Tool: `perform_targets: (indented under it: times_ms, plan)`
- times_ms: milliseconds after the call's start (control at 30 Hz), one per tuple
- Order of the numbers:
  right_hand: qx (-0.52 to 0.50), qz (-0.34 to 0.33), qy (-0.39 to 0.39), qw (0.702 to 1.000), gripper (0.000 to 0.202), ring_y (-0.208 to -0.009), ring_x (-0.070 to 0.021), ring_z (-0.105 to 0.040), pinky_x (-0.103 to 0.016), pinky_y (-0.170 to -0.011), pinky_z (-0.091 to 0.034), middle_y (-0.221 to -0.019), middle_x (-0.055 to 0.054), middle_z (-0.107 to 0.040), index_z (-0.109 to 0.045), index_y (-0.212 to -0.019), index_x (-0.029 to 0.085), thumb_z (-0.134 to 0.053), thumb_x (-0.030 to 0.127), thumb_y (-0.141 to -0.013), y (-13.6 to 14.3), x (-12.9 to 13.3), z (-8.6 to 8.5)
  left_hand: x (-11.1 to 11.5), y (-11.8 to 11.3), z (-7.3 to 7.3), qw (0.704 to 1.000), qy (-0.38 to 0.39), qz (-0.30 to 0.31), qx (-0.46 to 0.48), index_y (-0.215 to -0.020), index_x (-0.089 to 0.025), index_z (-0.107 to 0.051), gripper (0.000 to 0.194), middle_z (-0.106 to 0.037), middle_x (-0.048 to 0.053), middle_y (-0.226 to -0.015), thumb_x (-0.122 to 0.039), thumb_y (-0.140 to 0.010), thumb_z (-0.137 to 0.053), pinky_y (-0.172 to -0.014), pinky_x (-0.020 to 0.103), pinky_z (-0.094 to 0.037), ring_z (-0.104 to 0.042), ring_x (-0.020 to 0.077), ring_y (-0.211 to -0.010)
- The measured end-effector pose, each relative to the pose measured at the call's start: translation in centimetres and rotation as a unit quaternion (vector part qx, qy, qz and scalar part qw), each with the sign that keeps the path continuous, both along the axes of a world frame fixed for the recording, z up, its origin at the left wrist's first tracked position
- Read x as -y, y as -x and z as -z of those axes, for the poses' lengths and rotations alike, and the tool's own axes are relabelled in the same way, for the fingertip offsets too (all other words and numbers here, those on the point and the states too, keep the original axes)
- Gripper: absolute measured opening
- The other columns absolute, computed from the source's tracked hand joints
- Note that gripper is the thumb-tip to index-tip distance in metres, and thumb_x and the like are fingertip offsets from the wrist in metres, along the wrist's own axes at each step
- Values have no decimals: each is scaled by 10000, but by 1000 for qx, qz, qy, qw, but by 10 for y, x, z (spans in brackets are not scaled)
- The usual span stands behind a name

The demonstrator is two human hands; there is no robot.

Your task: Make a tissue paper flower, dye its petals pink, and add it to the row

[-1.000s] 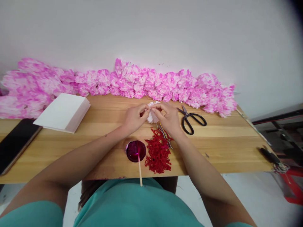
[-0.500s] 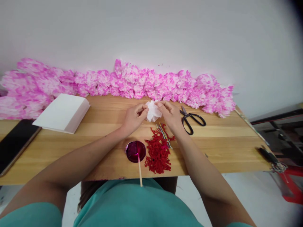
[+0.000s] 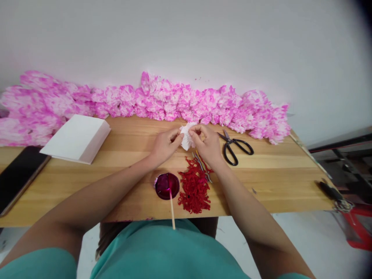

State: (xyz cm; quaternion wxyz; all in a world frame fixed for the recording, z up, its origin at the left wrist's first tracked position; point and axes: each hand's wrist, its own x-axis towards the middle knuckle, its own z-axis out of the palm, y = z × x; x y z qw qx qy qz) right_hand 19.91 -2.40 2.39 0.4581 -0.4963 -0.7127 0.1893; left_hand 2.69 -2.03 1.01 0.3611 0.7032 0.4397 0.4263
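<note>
Head view. White crinkled paper flower (image 3: 187,141) sits between the two hands, above the middle of the bench (image 3: 273,174), a pale board with visible wood grain. Left hand (image 3: 166,145): grip pinched on the flower's left edge, thumb against fingers. Right hand (image 3: 208,145): grip also narrow, thumb and fingertips holding the right side. Flower: thin, ruffled sheet, ragged outline, roughly round; no marked long axis, visible part running slightly longer near to far. Facing cannot be told; fingers cover part of it.

Right of the right hand: scissors (image 3: 229,141), metal blades slightly parted and pointing far-left, black looped handles toward near-right. Near side: fuzzy, tangled red yarn (image 3: 194,192) with thin grey and yellow strands at its far end. Just left of it, a round dish (image 3: 178,190) of glossy magenta liquid; slim wooden stick (image 3: 172,212) dips in, its long axis near to far.

Far edge: row of crumpled pink-and-white paper flowers (image 3: 174,101). Left: squared white paper stack (image 3: 76,137), flat black phone (image 3: 21,176).
</note>
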Motion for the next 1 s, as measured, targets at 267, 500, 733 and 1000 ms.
perform_targets:
  times_ms: [267,500,733,1000]
  plan:
    - [-201,-7,120,972,192,-696,-138,-559,-280,-658,-440,-769,14,-634,-624,-828,213,-644,402,-854,-7,-11,13,-3,0,2,995,51,1,81,-673,-179,-549,296,-507,-39,-528,-367,-900,-530,-507,214,-342,-453,89,-487]
    - [-54,13,97,994,163,-771,-169,-613,-310,-731,-453,-891,-13,-721,-704,-954,220,-662,332,-843,-3,-3,3,1,-1,0,1000,17,3,25,-697,-177,-563,284,-534,-27,-594,-366,-902,-511,-533,220,-331,-464,101,-553]
    - [59,-27,2,998,172,-838,-202,-616,-350,-806,-431,-862,-28,-718,-703,-840,234,-594,339,-922,1,1,0,2,0,1,999,-3,1,-42,-659,-174,-551,337,-539,-13,-597,-379,-919,-487,-536,229,-322,-471,113,-569]
    - [-213,25,147,966,303,-651,-146,-551,-272,-612,-440,-744,5,-637,-658,-819,213,-626,514,-849,-5,-11,17,1,1,-2,997,59,16,47,-587,-180,-525,423,-510,-26,-504,-457,-906,-506,-530,231,-334,-454,103,-504]
